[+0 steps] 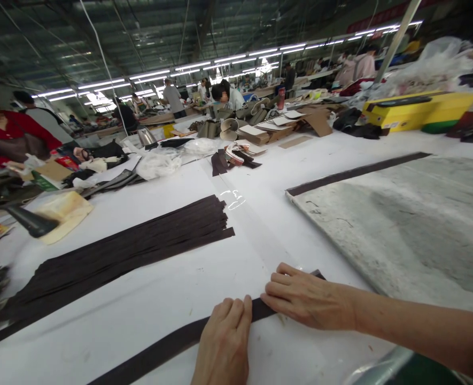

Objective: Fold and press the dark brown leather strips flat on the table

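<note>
A long dark brown strip (168, 345) lies flat on the white table (172, 291) near its front edge. My left hand (224, 342) rests on top of it, fingers together and pressed flat. Just to the right, my right hand (304, 297) lies palm down on the same strip, with its fingers stretched toward the left. The strip's far end (318, 274) peeks out behind my right hand. Neither hand grips anything.
A row of several dark strips (132, 251) lies side by side across the middle left. A grey slab (400, 224) with one dark strip (356, 172) along its far edge fills the right. A black hammer head (30, 220), bags, cardboard and yellow boxes (416, 109) lie beyond. People work at the back.
</note>
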`<state>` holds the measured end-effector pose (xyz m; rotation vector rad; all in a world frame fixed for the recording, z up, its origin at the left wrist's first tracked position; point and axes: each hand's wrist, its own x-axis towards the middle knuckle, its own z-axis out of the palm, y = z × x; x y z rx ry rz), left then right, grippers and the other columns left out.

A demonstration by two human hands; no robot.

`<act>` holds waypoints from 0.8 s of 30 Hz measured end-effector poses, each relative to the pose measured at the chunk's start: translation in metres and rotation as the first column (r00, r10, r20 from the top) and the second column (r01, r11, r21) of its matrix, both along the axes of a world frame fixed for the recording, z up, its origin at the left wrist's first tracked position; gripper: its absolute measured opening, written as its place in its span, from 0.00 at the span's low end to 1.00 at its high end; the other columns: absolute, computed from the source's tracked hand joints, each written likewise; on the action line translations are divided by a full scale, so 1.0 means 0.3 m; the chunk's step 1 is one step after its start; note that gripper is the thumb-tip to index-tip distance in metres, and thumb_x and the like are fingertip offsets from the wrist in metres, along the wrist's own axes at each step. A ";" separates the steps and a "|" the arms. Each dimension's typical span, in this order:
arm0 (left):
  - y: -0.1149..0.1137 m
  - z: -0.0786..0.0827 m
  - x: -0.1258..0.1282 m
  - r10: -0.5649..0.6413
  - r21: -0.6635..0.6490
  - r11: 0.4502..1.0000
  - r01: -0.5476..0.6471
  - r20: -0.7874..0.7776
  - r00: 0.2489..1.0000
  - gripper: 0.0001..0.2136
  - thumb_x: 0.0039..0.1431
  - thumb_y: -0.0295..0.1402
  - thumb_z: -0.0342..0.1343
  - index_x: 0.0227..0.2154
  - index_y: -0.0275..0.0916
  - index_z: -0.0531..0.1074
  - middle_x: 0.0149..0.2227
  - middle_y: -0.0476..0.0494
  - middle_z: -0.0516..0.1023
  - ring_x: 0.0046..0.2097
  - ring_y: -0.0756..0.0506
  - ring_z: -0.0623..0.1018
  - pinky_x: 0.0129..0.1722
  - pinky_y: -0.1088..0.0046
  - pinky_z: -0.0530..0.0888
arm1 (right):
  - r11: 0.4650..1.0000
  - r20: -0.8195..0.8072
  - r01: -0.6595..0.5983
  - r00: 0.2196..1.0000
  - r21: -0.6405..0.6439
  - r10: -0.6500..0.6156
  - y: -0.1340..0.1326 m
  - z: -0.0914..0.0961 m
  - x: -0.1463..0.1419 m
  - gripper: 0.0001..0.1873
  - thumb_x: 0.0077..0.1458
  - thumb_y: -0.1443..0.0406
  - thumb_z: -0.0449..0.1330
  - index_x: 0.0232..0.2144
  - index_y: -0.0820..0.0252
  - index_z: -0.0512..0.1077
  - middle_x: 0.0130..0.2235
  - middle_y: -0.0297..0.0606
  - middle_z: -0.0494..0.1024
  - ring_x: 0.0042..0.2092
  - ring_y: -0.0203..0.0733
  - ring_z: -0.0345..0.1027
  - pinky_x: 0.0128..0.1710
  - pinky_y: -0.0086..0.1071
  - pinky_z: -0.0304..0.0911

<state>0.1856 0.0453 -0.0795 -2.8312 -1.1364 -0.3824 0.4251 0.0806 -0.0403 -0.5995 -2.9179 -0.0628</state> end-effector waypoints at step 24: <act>0.050 0.064 0.057 -0.193 -0.008 0.981 0.193 -0.045 0.980 0.23 0.50 0.14 0.43 0.50 0.28 0.65 0.35 0.42 0.73 0.35 0.44 0.72 0.34 0.67 0.74 | 0.999 0.015 0.046 0.999 0.025 -0.046 -0.023 0.005 0.134 0.13 0.65 0.74 0.45 0.44 0.68 0.68 0.34 0.40 0.68 0.37 0.41 0.60 0.43 0.39 0.55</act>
